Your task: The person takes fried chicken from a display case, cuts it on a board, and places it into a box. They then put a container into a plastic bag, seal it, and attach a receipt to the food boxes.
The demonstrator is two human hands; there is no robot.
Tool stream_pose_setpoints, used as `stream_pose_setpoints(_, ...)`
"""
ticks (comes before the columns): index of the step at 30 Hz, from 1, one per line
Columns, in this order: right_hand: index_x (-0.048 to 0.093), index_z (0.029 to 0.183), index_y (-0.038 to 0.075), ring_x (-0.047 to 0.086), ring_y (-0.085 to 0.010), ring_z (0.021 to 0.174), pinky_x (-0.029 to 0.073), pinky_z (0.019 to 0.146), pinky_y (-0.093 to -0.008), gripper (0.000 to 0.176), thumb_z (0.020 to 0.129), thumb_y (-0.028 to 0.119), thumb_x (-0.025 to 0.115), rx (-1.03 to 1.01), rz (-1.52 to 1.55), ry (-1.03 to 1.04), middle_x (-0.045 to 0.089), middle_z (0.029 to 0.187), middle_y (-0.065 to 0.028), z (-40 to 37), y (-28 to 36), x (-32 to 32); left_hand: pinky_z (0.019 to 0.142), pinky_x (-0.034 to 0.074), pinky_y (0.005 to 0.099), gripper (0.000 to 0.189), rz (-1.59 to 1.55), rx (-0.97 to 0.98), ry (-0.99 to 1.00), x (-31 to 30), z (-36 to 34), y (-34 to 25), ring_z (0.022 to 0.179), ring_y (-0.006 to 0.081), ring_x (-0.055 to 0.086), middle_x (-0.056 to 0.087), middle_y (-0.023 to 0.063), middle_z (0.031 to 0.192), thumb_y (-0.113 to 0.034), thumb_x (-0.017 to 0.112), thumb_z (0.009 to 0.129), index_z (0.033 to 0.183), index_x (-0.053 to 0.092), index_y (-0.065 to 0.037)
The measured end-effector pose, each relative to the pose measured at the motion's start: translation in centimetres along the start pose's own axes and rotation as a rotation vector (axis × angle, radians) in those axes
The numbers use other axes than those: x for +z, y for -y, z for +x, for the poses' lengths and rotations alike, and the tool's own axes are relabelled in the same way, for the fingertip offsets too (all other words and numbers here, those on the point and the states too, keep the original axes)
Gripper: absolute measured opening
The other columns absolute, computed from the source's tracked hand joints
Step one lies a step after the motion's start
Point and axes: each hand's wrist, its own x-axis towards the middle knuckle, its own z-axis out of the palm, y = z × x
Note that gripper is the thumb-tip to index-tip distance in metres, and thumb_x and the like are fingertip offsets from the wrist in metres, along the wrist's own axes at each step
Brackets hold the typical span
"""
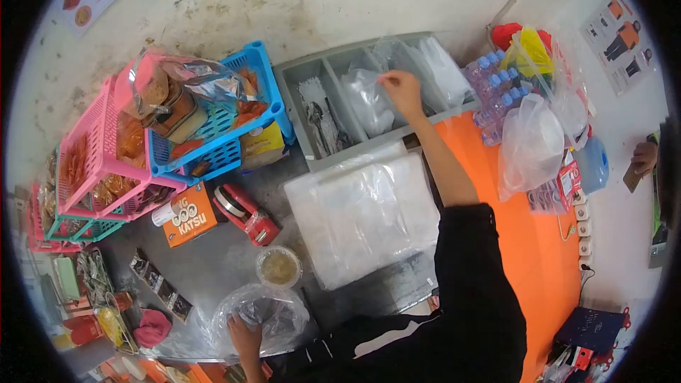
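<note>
My right hand [403, 92] reaches into a grey divided organizer [333, 159]. Its fingertips pinch the edge of a clear plastic bag [370, 103] in one of the middle compartments. At the front edge of the metal table, my left hand [245, 337] grips the rim of another clear plastic bag, opened wide [284, 323]. Just behind that bag stands a round clear tub [279, 268] with a brownish content. A stack of flat clear plastic sheets or bags [365, 216] lies between the tub and the organizer.
A red stapler-like device [245, 214] and an orange box [186, 216] stand left of the stack. Pink [106, 152] and blue [273, 92] baskets hold packets. Water bottles [493, 92] and a white bag [532, 145] sit right. Another person's hand [644, 158] shows far right.
</note>
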Motion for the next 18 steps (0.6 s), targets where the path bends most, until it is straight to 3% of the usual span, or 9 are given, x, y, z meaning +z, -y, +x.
stream_pose_setpoints(2,0.060,0.069,0.001,0.055,-0.0185,0.056,0.044,0.054,-0.0306,0.012,0.076,0.008,0.053,0.210,0.068,-0.099,0.057,0.058,-0.0047,1.5,-2.5,-2.5,0.097,0.033,0.0449,0.083,0.047,0.064,-0.028,0.3,-0.3,-0.2,0.112,0.0434,0.040,0.041,0.0296,0.119,-0.024,0.072,0.061,0.128,0.031,0.003)
stream_pose_setpoints(4,0.056,0.067,0.002,0.051,-0.0168,0.055,0.042,0.052,-0.0299,0.011,0.076,0.007,0.052,0.537,0.405,-0.044,0.053,0.059,-0.0007,3.6,-6.9,-6.5,0.099,0.031,0.0472,0.087,0.147,0.025,0.077,-0.9,0.3,-1.7,0.115,0.0442,0.036,0.041,0.0266,0.120,-0.023,0.075,0.057,0.130,0.032,-0.003)
stream_pose_setpoints(6,0.055,0.067,0.005,0.054,-0.0207,0.057,0.044,0.053,-0.0338,0.014,0.077,0.015,0.054,0.105,-0.084,-0.818,0.055,0.063,-0.0044,5.4,-3.9,-9.0,0.100,0.030,0.0481,0.087,0.151,-0.021,0.079,-0.9,0.9,-2.2,0.117,0.0448,0.035,0.039,0.0275,0.122,-0.024,0.075,0.058,0.131,0.033,-0.002)
stream_pose_setpoints(7,0.055,0.067,0.005,0.054,-0.0207,0.057,0.044,0.053,-0.0338,0.014,0.077,0.015,0.054,0.106,-0.091,-0.819,0.055,0.063,-0.0044,5.8,-1.4,-10.4,0.101,0.028,0.0489,0.087,0.153,-0.075,0.084,-0.8,1.1,-2.4,0.118,0.0455,0.033,0.038,0.0283,0.124,-0.026,0.074,0.059,0.131,0.033,-0.002)
stream_pose_setpoints(9,0.053,0.068,0.006,0.058,-0.0275,0.062,0.046,0.055,-0.0398,0.015,0.077,0.019,0.055,-0.528,-1.030,-0.457,0.057,0.068,-0.0096,5.0,3.2,-11.2,0.101,0.028,0.0485,0.082,0.169,-0.148,0.067,-0.2,2.0,-2.5,0.120,0.0456,0.031,0.036,0.0295,0.126,-0.024,0.072,0.062,0.131,0.033,-0.001)
stream_pose_setpoints(11,0.058,0.074,0.005,0.061,-0.0330,0.072,0.048,0.062,-0.0437,0.013,0.075,0.018,0.056,-0.294,-0.897,0.179,0.061,0.078,-0.0142,2.6,3.2,-7.9,0.102,0.027,0.0481,0.078,0.187,-0.225,0.040,1.0,2.9,-2.3,0.122,0.0458,0.029,0.034,0.0307,0.128,-0.023,0.070,0.065,0.131,0.034,-0.001)
stream_pose_setpoints(13,0.062,0.081,0.005,0.062,-0.0342,0.079,0.050,0.067,-0.0425,0.017,0.075,0.020,0.057,0.066,-1.014,0.494,0.063,0.085,-0.0159,1.3,-1.5,-5.5,0.102,0.027,0.0475,0.067,0.143,-0.081,-0.257,2.8,2.6,-1.8,0.120,0.0456,0.032,0.038,0.0282,0.128,-0.016,0.063,0.072,0.130,0.035,0.000)
stream_pose_setpoints(16,0.063,0.087,0.004,0.061,-0.0354,0.084,0.050,0.072,-0.0422,0.022,0.073,0.021,0.061,0.084,-0.985,0.469,0.063,0.087,-0.0184,0.4,-8.8,-4.0,0.099,0.030,0.0463,0.048,-0.028,-0.004,-0.304,1.5,0.7,-3.7,0.113,0.0431,0.041,0.045,0.0233,0.122,-0.006,0.057,0.074,0.121,0.046,0.000)
stream_pose_setpoints(18,0.065,0.081,0.003,0.061,-0.0357,0.080,0.049,0.068,-0.0423,0.024,0.069,0.024,0.066,0.377,-0.896,0.393,0.063,0.087,-0.0194,0.5,-10.7,-3.6,0.096,0.032,0.0462,0.037,-0.120,0.035,-0.316,0.2,-1.7,-2.9,0.113,0.0409,0.041,0.045,0.0237,0.122,-0.004,0.055,0.075,0.112,0.051,-0.001)
